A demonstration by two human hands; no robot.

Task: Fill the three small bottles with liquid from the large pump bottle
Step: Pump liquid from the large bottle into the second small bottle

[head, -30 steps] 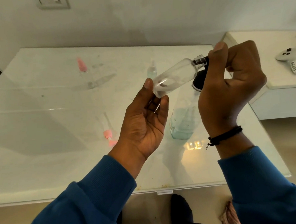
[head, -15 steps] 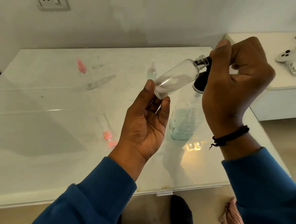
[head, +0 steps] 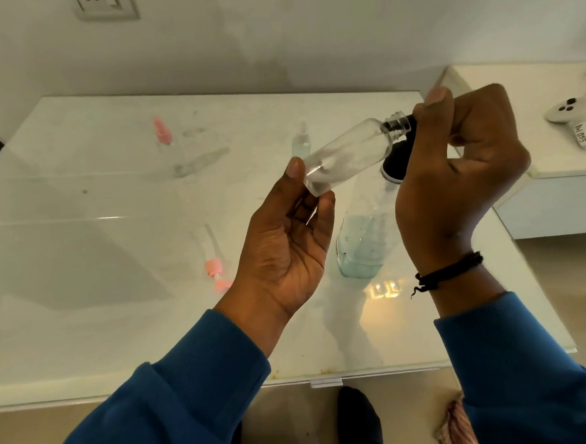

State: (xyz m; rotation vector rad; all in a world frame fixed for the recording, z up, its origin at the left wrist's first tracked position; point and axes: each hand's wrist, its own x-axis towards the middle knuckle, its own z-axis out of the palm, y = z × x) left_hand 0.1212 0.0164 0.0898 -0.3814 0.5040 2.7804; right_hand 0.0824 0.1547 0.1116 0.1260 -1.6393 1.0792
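Left hand (head: 286, 243) fingers pinch the small bottle (head: 346, 156) base, neck tilted up-right into the right hand (head: 460, 177) gripping the black pump nozzle (head: 396, 162).

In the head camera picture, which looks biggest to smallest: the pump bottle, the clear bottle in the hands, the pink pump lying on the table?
1. Pump bottle
2. Clear bottle, held nearer the camera, so this ranking is unsure
3. Pink pump

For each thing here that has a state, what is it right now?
Held bottle: uncapped, tilted, looks empty.
Left hand: grips the held bottle's base.
Right hand: holds the pump nozzle at that bottle's mouth.
Pump bottle: upright, partly full.
Pink pump: lying loose.
Far bottle: upright, capped.
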